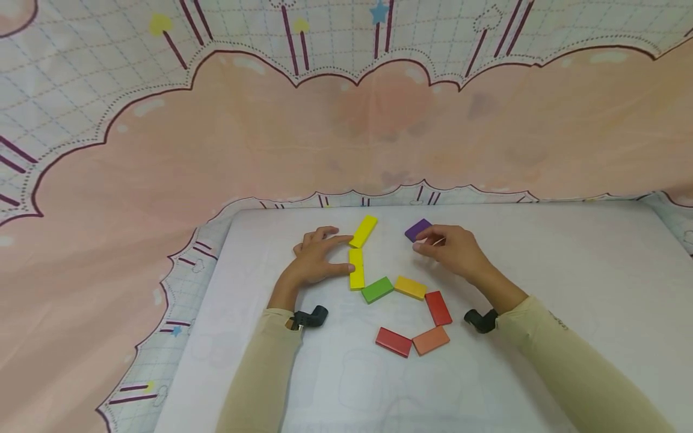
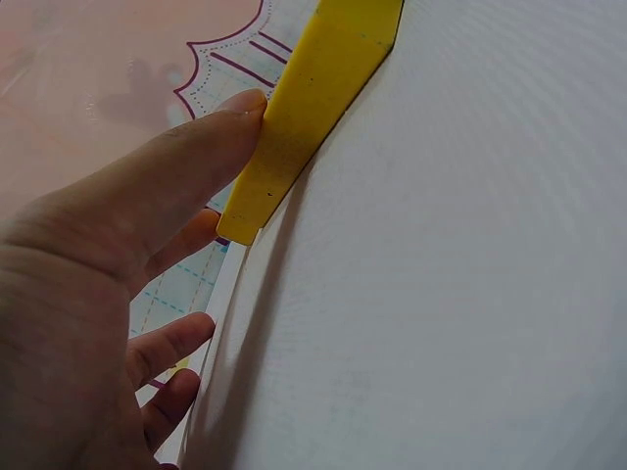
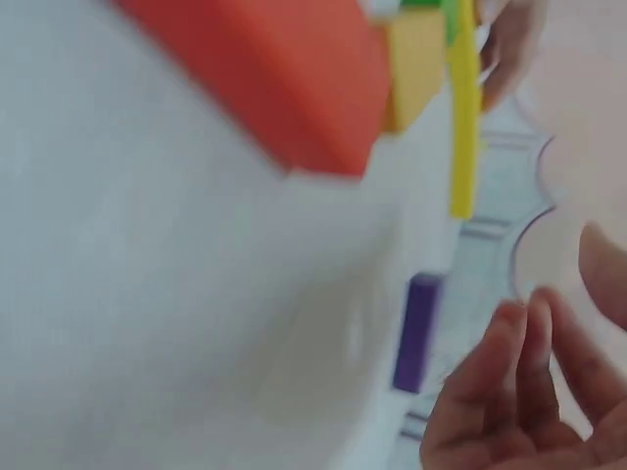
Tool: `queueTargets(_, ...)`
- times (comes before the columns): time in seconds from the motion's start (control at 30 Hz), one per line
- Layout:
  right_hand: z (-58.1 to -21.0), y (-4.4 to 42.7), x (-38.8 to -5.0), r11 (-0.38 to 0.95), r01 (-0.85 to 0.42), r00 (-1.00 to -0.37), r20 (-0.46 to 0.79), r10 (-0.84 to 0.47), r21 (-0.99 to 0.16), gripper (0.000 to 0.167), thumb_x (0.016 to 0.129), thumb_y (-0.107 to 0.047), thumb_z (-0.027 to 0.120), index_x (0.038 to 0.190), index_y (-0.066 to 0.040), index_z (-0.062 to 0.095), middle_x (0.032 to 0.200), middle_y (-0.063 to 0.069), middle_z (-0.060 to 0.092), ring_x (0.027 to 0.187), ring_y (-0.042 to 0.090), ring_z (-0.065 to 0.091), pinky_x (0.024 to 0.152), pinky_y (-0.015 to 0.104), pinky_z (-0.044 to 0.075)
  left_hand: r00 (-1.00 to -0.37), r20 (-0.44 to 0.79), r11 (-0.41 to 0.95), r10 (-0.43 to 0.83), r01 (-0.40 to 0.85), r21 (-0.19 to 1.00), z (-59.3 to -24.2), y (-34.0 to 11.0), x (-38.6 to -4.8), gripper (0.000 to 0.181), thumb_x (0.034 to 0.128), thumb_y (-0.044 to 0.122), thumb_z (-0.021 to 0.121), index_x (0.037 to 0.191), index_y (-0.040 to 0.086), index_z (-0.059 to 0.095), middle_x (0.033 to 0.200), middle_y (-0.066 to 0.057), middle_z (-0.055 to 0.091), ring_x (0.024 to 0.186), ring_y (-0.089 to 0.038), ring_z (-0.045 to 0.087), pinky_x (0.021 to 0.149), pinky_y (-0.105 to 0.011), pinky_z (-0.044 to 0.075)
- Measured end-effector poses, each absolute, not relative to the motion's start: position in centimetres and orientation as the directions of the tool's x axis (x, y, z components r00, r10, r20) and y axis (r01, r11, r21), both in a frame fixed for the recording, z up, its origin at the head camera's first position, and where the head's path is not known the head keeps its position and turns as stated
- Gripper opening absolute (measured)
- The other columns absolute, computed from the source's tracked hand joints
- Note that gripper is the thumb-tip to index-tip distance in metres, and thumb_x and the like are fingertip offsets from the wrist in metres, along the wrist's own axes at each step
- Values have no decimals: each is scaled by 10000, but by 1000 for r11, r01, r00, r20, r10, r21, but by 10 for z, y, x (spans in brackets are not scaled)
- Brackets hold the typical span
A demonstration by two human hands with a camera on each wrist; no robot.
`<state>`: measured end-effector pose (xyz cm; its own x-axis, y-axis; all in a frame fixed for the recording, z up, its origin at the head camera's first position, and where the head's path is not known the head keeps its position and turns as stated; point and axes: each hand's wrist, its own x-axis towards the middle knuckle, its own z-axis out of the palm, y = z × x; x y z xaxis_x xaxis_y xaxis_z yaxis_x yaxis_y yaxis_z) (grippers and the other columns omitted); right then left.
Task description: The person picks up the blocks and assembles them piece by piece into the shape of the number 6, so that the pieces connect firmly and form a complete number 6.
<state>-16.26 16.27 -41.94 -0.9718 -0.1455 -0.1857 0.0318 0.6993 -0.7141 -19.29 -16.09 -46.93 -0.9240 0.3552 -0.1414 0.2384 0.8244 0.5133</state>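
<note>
My left hand (image 1: pixel 315 260) rests beside two yellow blocks. Its thumb touches the lower yellow block (image 1: pixel 357 278), and the index fingertip is at the near end of the upper yellow block (image 1: pixel 366 228). In the left wrist view, the thumb lies against the side of a yellow block (image 2: pixel 313 98); the other fingers are spread. My right hand (image 1: pixel 459 249) hovers at the purple block (image 1: pixel 416 230), fingers bent and thumb apart from them. The right wrist view shows a gap between these fingers and the purple block (image 3: pixel 418 333), with nothing held.
From the lower yellow block, a curved row runs on: a green block (image 1: pixel 377 290), an amber block (image 1: pixel 410 287), a red block (image 1: pixel 438 308), an orange block (image 1: pixel 431 341) and a darker red block (image 1: pixel 394 342). They lie on a white tabletop (image 1: pixel 568 270) before a patterned curtain (image 1: pixel 303 138).
</note>
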Motion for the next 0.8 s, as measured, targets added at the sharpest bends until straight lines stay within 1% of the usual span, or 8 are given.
queueTargets(0.13, -426, 172, -176, 709, 102, -979, -198, -54, -698, 443, 951, -400, 712, 1304, -138, 658, 1149, 131, 654, 1034, 302, 601, 758, 312, 553, -924, -147, 829, 354, 236, 507, -469, -161, -193, 725, 833, 575, 754, 1493, 398, 510, 1634, -3, 322, 1430, -351, 265, 1027, -597, 247)
queueTargets(0.27, -433, 175, -188, 708, 182, -971, -238, 20, -683, 558, 951, -420, 703, 1403, -118, 575, 1283, 183, 614, 1134, 353, 576, 863, 400, 570, -923, -148, 833, 354, 240, 499, -469, -161, -194, 723, 834, 581, 750, 1492, 405, 508, 1633, 0, 323, 1427, -353, 271, 1019, -591, 255)
queueTargets(0.37, -437, 175, -195, 701, 226, -963, -264, 57, -676, 606, 952, -415, 697, 1445, -106, 529, 1332, 204, 585, 1180, 369, 554, 934, 448, 555, -924, -145, 833, 354, 241, 499, -469, -161, -193, 722, 833, 577, 752, 1491, 404, 510, 1630, 1, 326, 1425, -352, 273, 1018, -588, 256)
queueTargets(0.6, -443, 170, -208, 706, 269, -951, -299, 85, -655, 604, 958, -421, 681, 1438, -87, 532, 1341, 206, 572, 1218, 371, 519, 1029, 497, 502, -924, -134, 827, 357, 246, 506, -469, -160, -192, 716, 832, 568, 754, 1486, 395, 520, 1628, -8, 332, 1427, -355, 273, 1022, -602, 255)
queueTargets(0.8, -446, 165, -213, 726, 281, -941, -330, 80, -627, 640, 934, -468, 685, 1390, -40, 550, 1355, 224, 568, 1261, 397, 505, 1050, 527, 477, -926, -133, 831, 352, 244, 500, -472, -161, -193, 718, 831, 575, 751, 1486, 400, 518, 1629, -1, 327, 1424, -349, 271, 1025, -596, 252)
